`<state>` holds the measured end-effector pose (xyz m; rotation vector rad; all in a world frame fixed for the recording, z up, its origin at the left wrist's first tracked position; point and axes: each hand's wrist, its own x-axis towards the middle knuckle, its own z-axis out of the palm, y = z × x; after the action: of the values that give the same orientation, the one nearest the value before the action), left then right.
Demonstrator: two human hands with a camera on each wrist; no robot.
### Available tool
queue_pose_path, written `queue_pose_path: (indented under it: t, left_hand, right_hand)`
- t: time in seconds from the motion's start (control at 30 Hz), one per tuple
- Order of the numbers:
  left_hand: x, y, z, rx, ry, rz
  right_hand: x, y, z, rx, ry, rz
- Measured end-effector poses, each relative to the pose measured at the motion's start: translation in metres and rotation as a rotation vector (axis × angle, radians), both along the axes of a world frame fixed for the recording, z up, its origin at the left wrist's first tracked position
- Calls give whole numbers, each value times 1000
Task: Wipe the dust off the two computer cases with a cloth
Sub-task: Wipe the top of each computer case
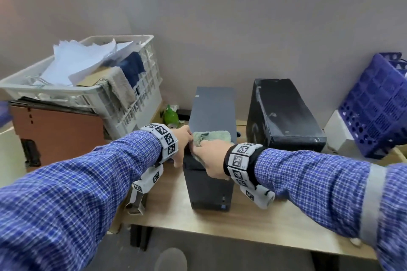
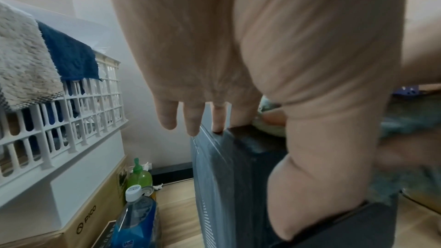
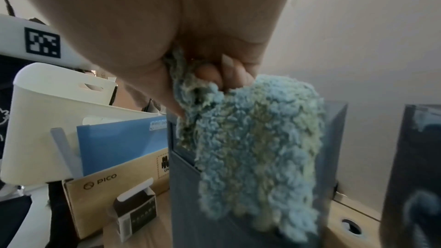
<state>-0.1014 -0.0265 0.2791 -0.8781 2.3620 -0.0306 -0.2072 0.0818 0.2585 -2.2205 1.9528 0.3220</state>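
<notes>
Cloth (image 1: pixel 212 137) lies on top of the grey case (image 1: pixel 211 112), bunched in the right hand (image 1: pixel 208 158) for wiping. Left hand (image 1: pixel 181 141) rests relaxed fingers on the case's top-left edge — judged a steadying brace. 2nd case (image 1: pixel 284 114), black, stands just right, smeared. White crate (image 1: pixel 141 99) and green bottle (image 1: pixel 170 115) crowd the left side.

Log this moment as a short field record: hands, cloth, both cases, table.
left hand: fingers straight, steadying the grey computer case at its top left edge
right hand: grips the green-blue cloth
cloth position: on the grey case's top, near its front end
black computer case: right of the grey one, untouched, smeared with dust
table: wooden, bears both cases
</notes>
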Motion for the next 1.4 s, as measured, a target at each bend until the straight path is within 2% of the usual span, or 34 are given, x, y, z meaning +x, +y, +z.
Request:
queue_pose_path:
  t: [0.1,0.37,0.5,0.6,0.67,0.73,0.8,0.87,0.93,1.07,1.13,1.2,1.27,1.4]
  left_hand:
    - [-1,3,4,-26,-20,-11]
    - [-2,5,1,-28,-34,-31]
    - [0,5,-5,-14,26,-4]
    - [5,3,-12,43,145,91]
    - [5,-6,-20,160,303,265]
    - [3,-8,-24,300,480,428]
    - [1,-7,-28,338,599,507]
    - [2,-8,-33,352,669,553]
    - [8,-5,-33,355,643,562]
    - [17,-5,-28,368,496,408]
    - [18,-4,-26,368,541,375]
    - [18,-2,-24,331,482,308]
    - [22,-2,-22,298,471,321]
    - [25,0,-19,329,426,253]
  right_hand:
    - [7,-8,-4,-40,-40,33]
    - [-44,26,-18,-129,-150,8]
    - [-62,43,-23,-172,-226,-43]
    - [-78,59,-34,-237,-352,-115]
    - [-76,70,-39,-294,-359,-93]
    - [-55,74,-44,-364,-313,39]
    - [-27,63,-61,-385,-256,150]
    - [1,37,-84,-326,-172,120]
    - [25,15,-97,-233,-178,58]
    - [49,-3,-92,-191,-298,-52]
    - [43,0,-87,-189,-347,-98]
    - [29,9,-89,-163,-362,-172]
    - [13,22,-94,-134,-383,-258]
    - [-23,49,-100,-166,-435,-407]
